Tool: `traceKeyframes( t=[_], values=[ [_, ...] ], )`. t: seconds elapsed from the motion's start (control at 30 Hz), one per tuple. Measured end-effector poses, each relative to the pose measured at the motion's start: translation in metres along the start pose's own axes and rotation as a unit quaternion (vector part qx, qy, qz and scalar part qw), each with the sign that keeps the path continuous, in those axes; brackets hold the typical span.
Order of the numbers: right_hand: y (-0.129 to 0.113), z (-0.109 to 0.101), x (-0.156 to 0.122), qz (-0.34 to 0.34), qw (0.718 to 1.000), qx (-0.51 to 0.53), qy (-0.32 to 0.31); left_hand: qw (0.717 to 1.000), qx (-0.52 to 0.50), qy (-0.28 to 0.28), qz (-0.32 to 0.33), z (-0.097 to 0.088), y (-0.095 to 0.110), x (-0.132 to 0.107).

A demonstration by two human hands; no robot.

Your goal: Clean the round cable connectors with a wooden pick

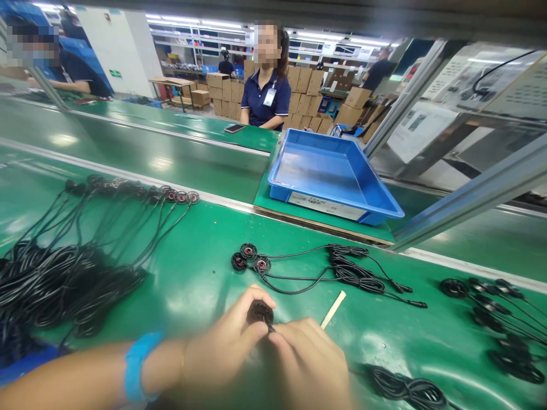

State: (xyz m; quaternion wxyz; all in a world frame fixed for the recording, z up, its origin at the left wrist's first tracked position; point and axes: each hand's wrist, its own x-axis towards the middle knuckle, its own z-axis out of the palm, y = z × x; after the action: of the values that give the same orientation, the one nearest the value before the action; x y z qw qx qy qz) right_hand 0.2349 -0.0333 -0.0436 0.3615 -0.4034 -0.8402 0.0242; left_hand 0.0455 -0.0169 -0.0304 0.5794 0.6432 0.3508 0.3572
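Observation:
My left hand, with a blue band on its wrist, grips a round black part by its edges. Thumb and fingers of my right hand pinch a black cable where it meets that part. Just beyond my hands lie three black ring-shaped parts with red centres, their cables trailing to a coiled bundle. A pale yellow strip rests on the green table beside my right hand. Another coiled black cable sits to the right of it, partly out of frame.
Many cabled round parts and heaped cables cover the left side. More black round parts lie at right. A blue tray stands beyond a metal edge, near a slanting metal post. A person sits across, near a phone.

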Motion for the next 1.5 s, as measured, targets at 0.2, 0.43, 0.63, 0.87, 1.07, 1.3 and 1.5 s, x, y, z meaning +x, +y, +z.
traceKeyframes(
  t=[0.2, 0.43, 0.63, 0.87, 1.07, 1.3, 1.5],
  values=[
    [-0.004, 0.002, 0.001, 0.009, 0.999, -0.025, 0.02, 0.999, -0.026, 0.022, -0.001, 0.005, -0.001, -0.003],
    [-0.002, 0.001, 0.003, -0.017, 0.999, -0.022, 0.029, 0.998, 0.026, 0.038, 0.034, 0.006, 0.003, 0.0],
    [0.0, -0.001, -0.002, -0.056, 0.987, -0.128, 0.075, 0.973, 0.201, -0.068, 0.091, -0.014, 0.014, 0.006],
    [-0.001, 0.005, -0.013, -0.053, 0.991, -0.114, 0.043, 0.954, 0.205, -0.084, 0.204, -0.017, 0.001, 0.007],
    [-0.007, 0.005, -0.008, -0.048, 0.99, -0.111, 0.073, 0.949, 0.221, -0.049, 0.217, -0.005, -0.014, -0.003],
    [-0.007, 0.001, -0.002, -0.049, 0.989, -0.106, 0.092, 0.95, 0.196, -0.006, 0.244, 0.005, -0.012, 0.0],
    [-0.002, 0.002, -0.004, -0.043, 0.993, -0.091, 0.062, 0.961, 0.152, -0.024, 0.23, 0.0, -0.012, 0.002]
  ],
)
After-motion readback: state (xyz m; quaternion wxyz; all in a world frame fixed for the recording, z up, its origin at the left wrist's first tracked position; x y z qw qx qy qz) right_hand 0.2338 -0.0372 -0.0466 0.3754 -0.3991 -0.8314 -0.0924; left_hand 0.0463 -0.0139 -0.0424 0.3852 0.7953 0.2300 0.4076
